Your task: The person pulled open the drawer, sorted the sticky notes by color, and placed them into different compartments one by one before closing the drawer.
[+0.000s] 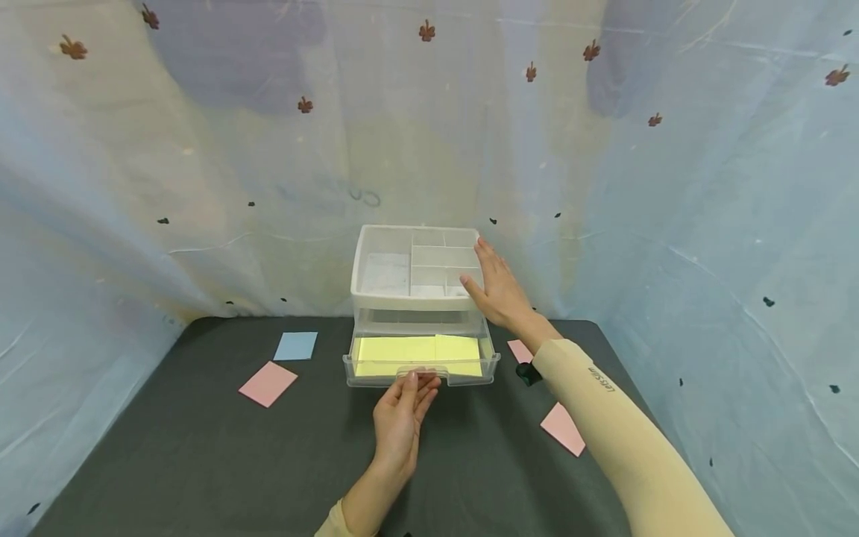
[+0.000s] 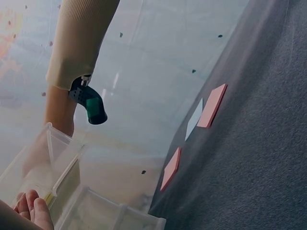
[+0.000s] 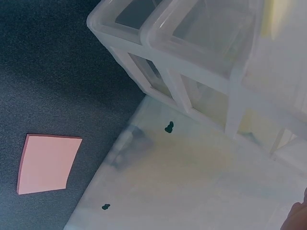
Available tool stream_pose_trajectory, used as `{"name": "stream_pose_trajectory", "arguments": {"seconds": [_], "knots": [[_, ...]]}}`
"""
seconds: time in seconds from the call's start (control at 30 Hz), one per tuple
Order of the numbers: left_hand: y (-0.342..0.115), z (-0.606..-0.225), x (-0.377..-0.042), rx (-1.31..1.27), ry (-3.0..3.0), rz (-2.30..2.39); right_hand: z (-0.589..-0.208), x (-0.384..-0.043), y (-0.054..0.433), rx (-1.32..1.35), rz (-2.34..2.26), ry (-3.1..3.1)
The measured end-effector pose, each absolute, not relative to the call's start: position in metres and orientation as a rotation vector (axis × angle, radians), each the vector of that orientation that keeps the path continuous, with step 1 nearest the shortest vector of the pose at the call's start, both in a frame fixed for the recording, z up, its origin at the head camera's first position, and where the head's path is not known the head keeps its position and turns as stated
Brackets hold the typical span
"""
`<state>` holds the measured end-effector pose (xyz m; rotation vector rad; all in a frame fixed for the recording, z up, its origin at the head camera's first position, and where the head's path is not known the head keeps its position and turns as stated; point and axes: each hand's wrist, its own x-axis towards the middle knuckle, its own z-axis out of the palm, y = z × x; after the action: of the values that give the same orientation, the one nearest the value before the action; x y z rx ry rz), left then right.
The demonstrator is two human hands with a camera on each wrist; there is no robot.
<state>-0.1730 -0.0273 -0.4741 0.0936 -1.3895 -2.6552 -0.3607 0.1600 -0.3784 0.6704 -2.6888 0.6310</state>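
A white plastic desk organizer [image 1: 416, 303] stands at the far side of the table, with a divided tray on top. Its clear drawer [image 1: 372, 381] is pulled out toward me and holds yellow sticky notes [image 1: 396, 354]. My left hand [image 1: 397, 429] pinches the drawer's front handle between thumb and fingers. In the left wrist view its fingertips [image 2: 41, 211] show low beside the clear plastic. My right hand [image 1: 499, 291] lies with straight fingers against the tray's right side. Only a bit of that hand [image 3: 296, 218] shows in the right wrist view.
On the dark tabletop [image 1: 201, 447], a blue sticky pad [image 1: 295, 345] and a pink pad [image 1: 268, 384] lie left of the organizer. More pink pads [image 1: 562, 430] lie right, partly behind my right arm. A patterned curtain [image 1: 429, 149] hangs close behind the organizer.
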Motion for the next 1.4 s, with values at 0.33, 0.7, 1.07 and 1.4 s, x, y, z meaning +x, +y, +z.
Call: {"name": "stream_pose_trajectory", "arguments": {"seconds": [0.33, 0.7, 1.07, 1.4], "knots": [[-0.029, -0.475, -0.188, 0.071, -1.429, -2.632, -0.375, -0.359, 0.162, 0.673, 0.623, -2.716], [-0.031, -0.471, -0.206, 0.116, -1.363, -2.692, -0.373, -0.359, 0.162, 0.698, 0.631, -2.756], [-0.033, -0.467, -0.227, 0.126, -1.342, -2.702, -0.374, -0.363, 0.162, 0.711, 0.625, -2.738], [-0.035, -0.462, -0.245, 0.145, -1.308, -2.749, -0.373, -0.362, 0.162, 0.710, 0.635, -2.734]]}}
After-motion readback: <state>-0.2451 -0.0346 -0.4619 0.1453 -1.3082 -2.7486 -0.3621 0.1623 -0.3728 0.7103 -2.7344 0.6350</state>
